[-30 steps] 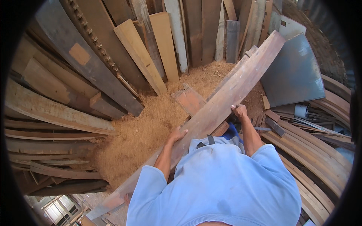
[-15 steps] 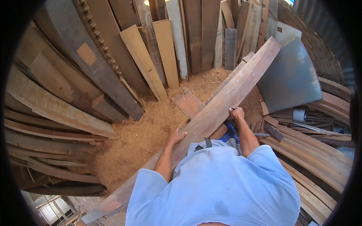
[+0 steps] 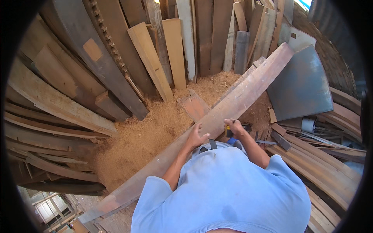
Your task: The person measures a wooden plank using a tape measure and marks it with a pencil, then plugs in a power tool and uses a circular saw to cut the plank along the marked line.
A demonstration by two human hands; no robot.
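Observation:
A long, worn wooden board (image 3: 233, 99) runs slantwise in front of me, from lower left to upper right. My left hand (image 3: 196, 136) lies over its near part with thumb and fingers apart, holding nothing. Just right of it, my right hand (image 3: 234, 126) is closed at the board's near edge. Under those fingers shows a small yellow-and-black tool (image 3: 228, 132), mostly covered, so its exact kind is unclear. Beneath the board, a reddish wooden piece (image 3: 195, 106) sticks out on the far side.
Sawdust (image 3: 136, 155) covers the ground beyond the board. Upright planks (image 3: 175, 54) lean along the back, with more boards (image 3: 58, 105) at left. A bluish metal sheet (image 3: 301, 85) stands at right, above stacked timber (image 3: 318, 167).
My right hand has drawn back left and nearer me along the board, and the yellow-and-black tool now shows. My left hand has moved up and right, its fingers spreading over the board.

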